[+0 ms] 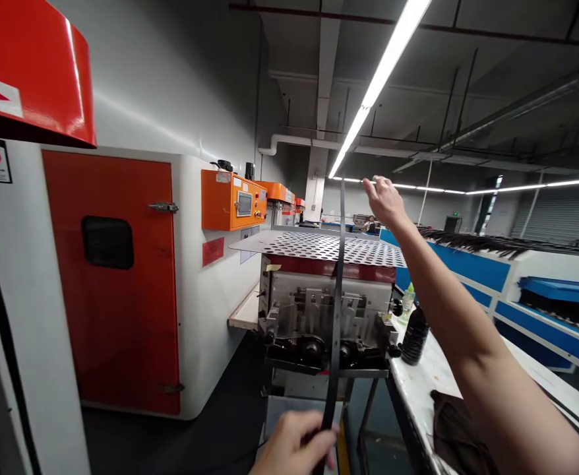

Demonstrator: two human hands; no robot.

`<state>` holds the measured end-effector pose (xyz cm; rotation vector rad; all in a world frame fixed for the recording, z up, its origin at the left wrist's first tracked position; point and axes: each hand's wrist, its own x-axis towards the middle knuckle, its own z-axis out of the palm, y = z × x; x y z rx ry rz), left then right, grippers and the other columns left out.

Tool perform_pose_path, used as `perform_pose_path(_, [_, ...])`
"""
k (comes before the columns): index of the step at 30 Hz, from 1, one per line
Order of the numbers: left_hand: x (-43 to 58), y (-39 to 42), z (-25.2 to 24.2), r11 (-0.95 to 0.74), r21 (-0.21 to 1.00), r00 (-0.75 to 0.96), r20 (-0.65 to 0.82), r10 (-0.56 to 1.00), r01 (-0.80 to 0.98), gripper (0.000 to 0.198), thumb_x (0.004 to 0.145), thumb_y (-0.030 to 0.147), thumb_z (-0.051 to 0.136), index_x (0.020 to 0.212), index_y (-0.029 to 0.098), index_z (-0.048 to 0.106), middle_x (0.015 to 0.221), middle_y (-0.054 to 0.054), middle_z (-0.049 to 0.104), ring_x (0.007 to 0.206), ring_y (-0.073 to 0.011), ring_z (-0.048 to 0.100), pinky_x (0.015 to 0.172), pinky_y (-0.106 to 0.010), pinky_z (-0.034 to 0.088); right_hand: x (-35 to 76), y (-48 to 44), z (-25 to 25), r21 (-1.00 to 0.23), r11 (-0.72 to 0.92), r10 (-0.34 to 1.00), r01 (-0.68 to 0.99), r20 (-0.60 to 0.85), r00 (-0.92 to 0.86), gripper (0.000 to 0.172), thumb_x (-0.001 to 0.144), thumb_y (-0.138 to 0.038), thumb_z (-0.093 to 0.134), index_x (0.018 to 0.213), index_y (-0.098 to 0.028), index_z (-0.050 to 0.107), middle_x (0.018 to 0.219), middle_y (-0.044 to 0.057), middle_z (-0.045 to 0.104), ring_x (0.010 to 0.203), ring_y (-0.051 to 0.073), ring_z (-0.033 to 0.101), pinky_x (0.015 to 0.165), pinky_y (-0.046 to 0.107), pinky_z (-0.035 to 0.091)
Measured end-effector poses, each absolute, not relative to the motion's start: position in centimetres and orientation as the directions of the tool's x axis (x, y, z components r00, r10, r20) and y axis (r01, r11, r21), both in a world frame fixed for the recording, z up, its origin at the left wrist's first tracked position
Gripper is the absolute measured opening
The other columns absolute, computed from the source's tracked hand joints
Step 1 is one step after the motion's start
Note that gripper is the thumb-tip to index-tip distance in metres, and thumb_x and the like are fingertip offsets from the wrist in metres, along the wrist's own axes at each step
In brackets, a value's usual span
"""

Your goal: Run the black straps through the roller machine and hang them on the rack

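Left grip (294, 445) pinches the low end of a long black flexible strip (337, 330), which stands near-vertical, the low hold leaving its length free and clear of nearby things. Right grip (383, 201) is raised, fingers loosely spread, just beside the strip's top, not touching it. Behind the strip: a machine (319, 310) under a perforated metal cover (319, 247). Table (418, 376) alongside carries a black bottle (415, 336) and dark cloth (460, 432).

A long black strap (337, 310), thin and flat, stands nearly upright, gripped near its lower end by the left hand (294, 443). The open right hand (386, 201) is raised just beside its top end, not touching.
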<state>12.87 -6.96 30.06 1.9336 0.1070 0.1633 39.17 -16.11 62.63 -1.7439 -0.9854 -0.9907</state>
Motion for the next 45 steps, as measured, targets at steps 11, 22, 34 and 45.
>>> perform_pose_path(11, [17.9,-3.3,36.3,-0.244,0.959,0.984,0.167,0.068,-0.146,0.057,0.069,0.07,0.064,0.055,0.015,0.055,0.042,0.001,0.055,0.035,-0.0113,0.049,0.037,-0.023,0.04,27.0,-19.2,36.1,-0.911,0.099,0.743,0.401,0.336,0.579,0.039,0.085,-0.056,0.063,0.072,-0.019,0.057,0.055,-0.007,0.041,0.047,0.008,0.034,0.044,0.021,0.024])
perform_pose_path(22, [25.4,0.7,56.9,-0.185,0.829,0.85,0.517,-0.103,-0.527,0.018,0.082,0.027,0.07,0.075,0.013,0.064,0.071,-0.001,0.056,0.054,-0.0035,0.046,0.046,-0.021,0.031,29.9,-18.2,47.0,-0.581,0.157,0.69,0.799,0.643,0.333,0.027,0.087,-0.045,0.065,0.08,-0.021,0.056,0.073,-0.002,0.056,0.06,0.013,0.055,0.054,0.024,0.045])
perform_pose_path(34, [26.5,-1.2,59.5,-0.359,0.69,0.723,0.689,0.057,-0.629,0.019,0.087,0.011,0.064,0.069,0.013,0.057,0.069,-0.002,0.056,0.053,-0.0045,0.046,0.053,-0.029,0.032,35.8,-14.7,48.9,-0.449,0.231,0.603,0.863,0.762,0.235,0.025,0.087,-0.045,0.064,0.08,-0.022,0.057,0.069,0.0,0.061,0.063,0.016,0.064,0.058,0.028,0.056])
perform_pose_path(45, [26.7,-0.3,54.6,-0.448,0.675,0.732,0.679,0.064,-0.587,0.021,0.086,0.014,0.063,0.068,0.016,0.053,0.058,0.003,0.049,0.05,-0.0055,0.048,0.05,-0.027,0.04,35.7,-13.6,45.6,-0.546,0.256,0.695,0.798,0.677,0.241,0.026,0.089,-0.044,0.059,0.076,-0.023,0.052,0.073,0.001,0.066,0.067,0.019,0.066,0.061,0.03,0.056])
